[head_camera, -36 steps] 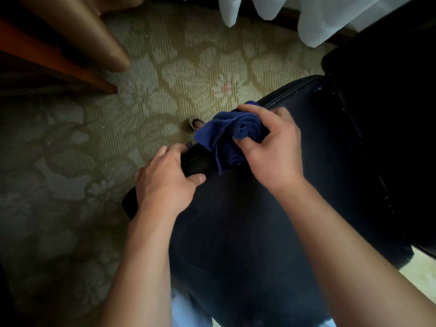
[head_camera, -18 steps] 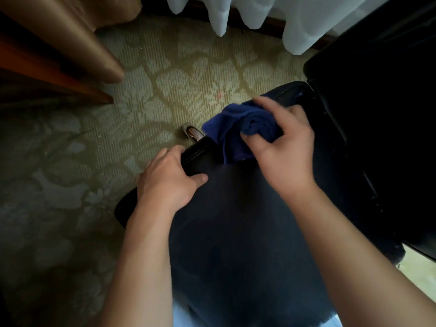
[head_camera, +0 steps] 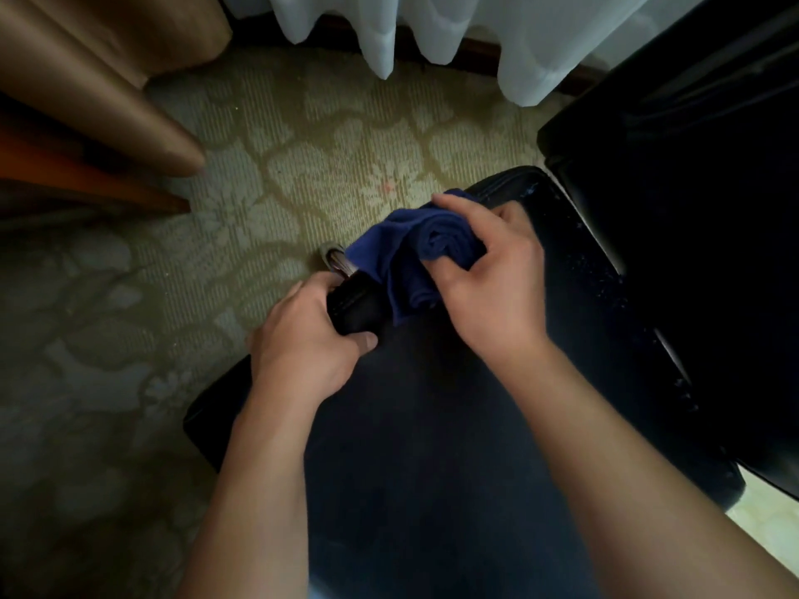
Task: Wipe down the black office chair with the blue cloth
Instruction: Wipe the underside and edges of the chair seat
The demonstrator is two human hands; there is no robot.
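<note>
Underneath everything, wide black padded office chair seat (head_camera: 432,425), dark leather-like surface, pale specks scattered toward its far right edge by the upright black backrest (head_camera: 691,209); patterned green floral carpet (head_camera: 259,166) around it, white sheer curtain (head_camera: 432,28) at top

Risk one: seat swivelling or rolling under sideways pressure, spoiling the stroke. Left hand (head_camera: 311,343) closed over the seat's front-left rim as a brace, thumb on top; worth keeping firm

Risk two: crumpled dark blue cloth (head_camera: 415,257), bunched on the seat near its left edge, clamped between thumb and curled fingers of right hand (head_camera: 488,278) (only a small face actually on the leather, by the look of it). Wadded like that, likely to smear rather than lift dust, and the loose flap hanging below could drag or slip free

Risk three: small shiny metal fitting (head_camera: 335,259) just beside the cloth's loose corner, over the carpet; possible snag point

Specks at the right edge easy to miss in the gloom
</note>
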